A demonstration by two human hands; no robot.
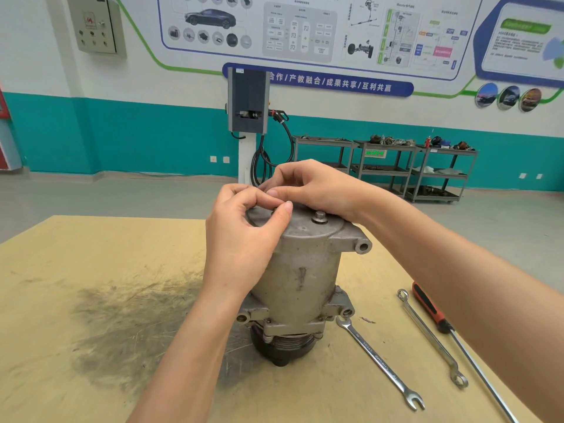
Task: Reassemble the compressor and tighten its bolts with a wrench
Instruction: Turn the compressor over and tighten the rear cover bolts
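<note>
A grey metal compressor (300, 270) stands upright on its black pulley end in the middle of the wooden table (91, 254). One bolt (319, 217) sticks up from its top cover. My left hand (244, 236) curls over the cover's left edge, thumb and fingers pinching something small that I cannot make out. My right hand (311, 187) reaches over the far side of the cover, its fingers curled and meeting those of the left hand. What they hold is hidden.
Right of the compressor lie a combination wrench (380, 363), a ring wrench (432, 337) and a red-and-black handled screwdriver (436, 315). A dark greasy stain (122, 315) covers the table's left half. Beyond stand a charging post (247, 117) and metal shelf carts (384, 166).
</note>
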